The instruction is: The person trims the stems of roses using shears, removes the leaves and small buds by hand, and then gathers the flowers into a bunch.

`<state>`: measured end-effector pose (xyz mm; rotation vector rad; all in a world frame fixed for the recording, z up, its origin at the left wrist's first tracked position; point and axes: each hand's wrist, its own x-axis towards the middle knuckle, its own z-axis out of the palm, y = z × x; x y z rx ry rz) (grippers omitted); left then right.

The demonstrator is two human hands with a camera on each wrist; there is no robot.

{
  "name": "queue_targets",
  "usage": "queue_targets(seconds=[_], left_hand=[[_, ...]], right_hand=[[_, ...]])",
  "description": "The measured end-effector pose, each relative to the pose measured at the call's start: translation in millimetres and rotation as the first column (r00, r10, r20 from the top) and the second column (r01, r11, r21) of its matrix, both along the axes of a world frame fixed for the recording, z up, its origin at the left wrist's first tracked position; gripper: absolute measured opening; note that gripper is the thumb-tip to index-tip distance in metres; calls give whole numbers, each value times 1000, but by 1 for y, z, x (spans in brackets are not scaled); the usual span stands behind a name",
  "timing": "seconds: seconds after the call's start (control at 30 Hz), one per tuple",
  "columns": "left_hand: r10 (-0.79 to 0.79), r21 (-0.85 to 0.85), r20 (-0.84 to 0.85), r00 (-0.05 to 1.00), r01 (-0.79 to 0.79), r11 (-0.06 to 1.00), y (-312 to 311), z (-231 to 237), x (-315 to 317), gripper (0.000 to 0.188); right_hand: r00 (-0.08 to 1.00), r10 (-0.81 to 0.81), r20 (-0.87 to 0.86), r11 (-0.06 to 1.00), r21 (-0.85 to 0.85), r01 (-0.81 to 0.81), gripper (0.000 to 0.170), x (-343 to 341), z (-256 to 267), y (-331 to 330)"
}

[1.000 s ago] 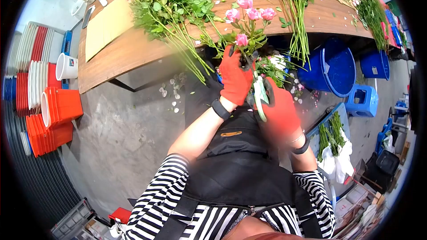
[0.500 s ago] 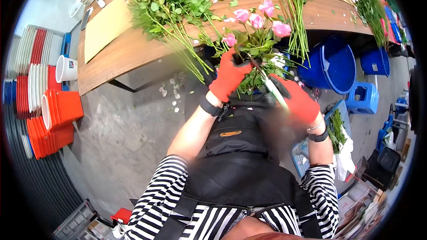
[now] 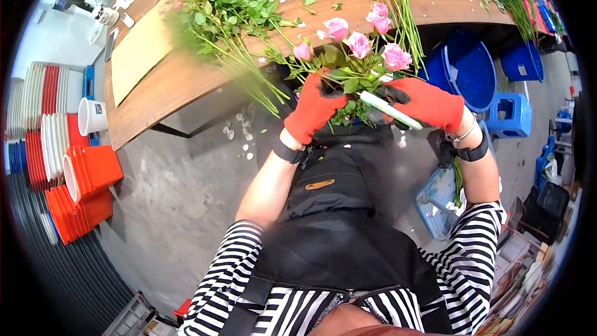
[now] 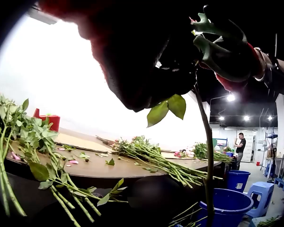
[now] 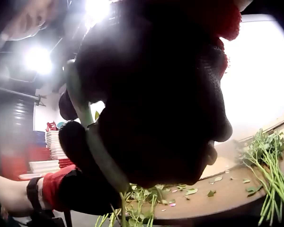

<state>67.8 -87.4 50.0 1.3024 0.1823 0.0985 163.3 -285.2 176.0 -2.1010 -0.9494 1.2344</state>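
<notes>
My left hand, in a red glove with dark palm, pinches a stem of pink roses just below the blooms and leaves. In the left wrist view the long brown-green stem hangs down from that hand, with a pair of leaves near the top. My right hand, gloved alike, grips pruning shears with pale green handles, close to the right of the stem. Fingers hide the blades in the head view. Dark in the right wrist view, the right hand curls round the handles.
On the wooden table lie rose bunches at left and cut stems further right. Blue buckets and a blue stool stand at right. Orange bins stack at left. Petals lie on the floor. A person stands far back.
The right hand with the shears has moved right and up, turning the handles toward level. The left hand still holds the rose stem, whose blooms have spread rightward. The head view has shifted slightly.
</notes>
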Motion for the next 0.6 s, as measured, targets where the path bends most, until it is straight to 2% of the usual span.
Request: queue_targets(seconds=[0.07,0.1,0.13,0.17,0.2,0.27,0.37,0.4,0.43,0.47,0.5,0.6], left_hand=[[11,87,10,1000,-12,996,1,0,0,38],[-30,106,9,1000,29,994,4,-5,2,42],[-68,126,8,998,67,990,11,-10,7,47],[-105,146,5,995,103,984,16,-14,8,51],[-4,-15,27,1000,5,1000,10,-1,6,44],[51,-15,-14,999,-51,999,9,-7,8,45],[92,39,-4,996,-92,995,14,-16,12,43],[132,70,-13,991,-130,989,12,-18,12,43],[170,100,-21,985,-167,981,12,-19,12,42],[133,13,-47,990,-133,991,13,-17,12,46],[181,68,-31,983,-178,982,12,-13,11,50],[263,178,-2,965,-259,949,9,-3,10,58]], right_hand=[[996,-28,85,998,66,22,37,-2,-11,-3],[991,-41,127,995,101,28,36,-3,-16,-3],[988,-152,-13,981,120,152,38,-8,-21,-3],[984,-175,-38,971,157,179,40,-12,-22,-2],[978,-196,-66,960,192,206,43,-16,-22,-2],[959,-242,-147,932,239,272,53,-22,-28,-6],[961,-183,-207,926,293,239,70,-30,-23,-8],[977,-183,-111,943,261,207,77,-30,-30,-14],[978,-183,-100,933,297,205,75,-31,-41,-23],[979,-183,-88,921,333,202,73,-31,-53,-33],[980,-185,-77,908,368,201,72,-30,-60,-38],[932,-261,-253,891,309,334,73,-32,-57,-44]])
